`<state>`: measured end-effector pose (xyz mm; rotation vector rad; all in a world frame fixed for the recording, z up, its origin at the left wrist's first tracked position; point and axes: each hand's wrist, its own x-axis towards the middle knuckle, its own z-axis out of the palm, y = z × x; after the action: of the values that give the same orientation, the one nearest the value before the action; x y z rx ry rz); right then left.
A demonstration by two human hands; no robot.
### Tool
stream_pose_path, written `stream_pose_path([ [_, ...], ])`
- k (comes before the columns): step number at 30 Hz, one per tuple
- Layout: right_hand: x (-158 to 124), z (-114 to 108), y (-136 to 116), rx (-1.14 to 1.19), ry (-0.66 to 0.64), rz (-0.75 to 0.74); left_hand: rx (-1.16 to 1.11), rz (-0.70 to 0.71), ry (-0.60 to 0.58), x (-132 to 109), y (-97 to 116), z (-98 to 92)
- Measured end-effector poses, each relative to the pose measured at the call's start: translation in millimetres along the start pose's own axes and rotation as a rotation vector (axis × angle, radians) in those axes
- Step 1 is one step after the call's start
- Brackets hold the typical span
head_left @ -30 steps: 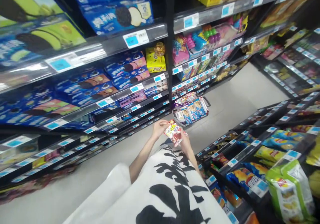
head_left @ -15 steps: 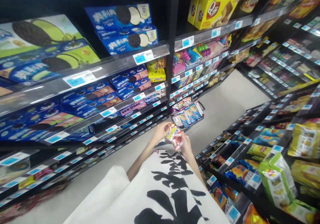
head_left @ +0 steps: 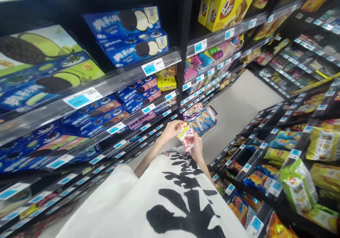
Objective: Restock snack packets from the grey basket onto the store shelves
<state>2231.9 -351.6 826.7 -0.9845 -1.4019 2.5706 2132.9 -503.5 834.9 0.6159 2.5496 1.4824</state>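
A small red-and-white snack bag (head_left: 186, 138) with yellow lettering is held in front of my shirt, its printed face turned up toward me. My left hand (head_left: 174, 129) grips its upper left corner with curled fingers. On the opposite side, my right hand (head_left: 197, 147) holds the lower right edge between thumb and fingers. Beyond my hands, low by the left shelves, is a container (head_left: 213, 111) with a dark handle. Blue snack packs (head_left: 203, 120) stand in it, with a purple-and-white pack (head_left: 191, 111) behind them. My hands partly cover its near end.
Shelves of blue cookie boxes (head_left: 138, 50) rise on my left, with yellow wafer boxes (head_left: 225, 9) farther along. Shelves on the right carry chip bags (head_left: 281, 156) and a green-and-white pack (head_left: 299, 186). A pale floor aisle (head_left: 239, 100) runs between them.
The snack bag has turned so more of its front faces me, still between both hands. My view has shifted slightly.
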Motion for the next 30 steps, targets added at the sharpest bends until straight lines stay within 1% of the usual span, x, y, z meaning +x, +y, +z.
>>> stream_pose_path([
  [3, -5.0, 8.3, 6.5, -0.028, -0.094, -0.01, 0.018, 0.042, 0.033, 13.7, -8.6, 2.0],
  [5, -10.8, 11.5, 12.4, -0.079, -0.186, 0.039, 0.032, 0.055, 0.027, 18.3, -16.3, 3.9],
  [7, -15.6, 12.5, 16.4, -0.111, -0.244, 0.084, 0.028, 0.049, 0.018, 18.9, -22.4, 4.5],
  [11, -18.6, 12.0, 15.7, -0.083, -0.257, 0.132, 0.009, 0.038, -0.004, 16.0, -25.1, 0.3],
  [13, -19.4, 12.9, 13.5, -0.098, -0.237, 0.118, -0.002, 0.038, -0.029, 15.8, -23.8, -0.9],
  [14, -20.3, 13.9, 12.7, -0.129, -0.227, 0.085, -0.011, 0.033, -0.042, 16.2, -23.3, -0.1],
  [17, -24.5, 16.8, 12.3, -0.303, -0.203, -0.114, -0.095, -0.006, -0.045, 18.0, -22.7, 9.7],
  [19, -26.5, 17.2, 13.0, -0.478, -0.184, -0.291, -0.231, -0.064, 0.015, 18.5, -22.1, 21.2],
  [21, -26.2, 16.2, 13.2, -0.686, -0.183, -0.503, -0.443, -0.176, 0.109, 17.9, -20.4, 33.1],
  [23, -24.0, 15.6, 12.6, -0.899, -0.266, -0.739, -0.635, -0.338, 0.178, 14.8, -17.5, 42.0],
  [25, -21.4, 17.4, 11.6, -1.078, -0.413, -0.925, -0.713, -0.476, 0.186, 7.3, -14.4, 46.0],
  [27, -19.8, 21.7, 10.8, -1.212, -0.545, -1.017, -0.697, -0.536, 0.153, -6.2, -12.0, 45.2],
  [30, -19.0, 28.8, 10.7, -1.317, -0.644, -1.068, -0.669, -0.522, 0.118, -33.8, -9.7, 39.0],
])
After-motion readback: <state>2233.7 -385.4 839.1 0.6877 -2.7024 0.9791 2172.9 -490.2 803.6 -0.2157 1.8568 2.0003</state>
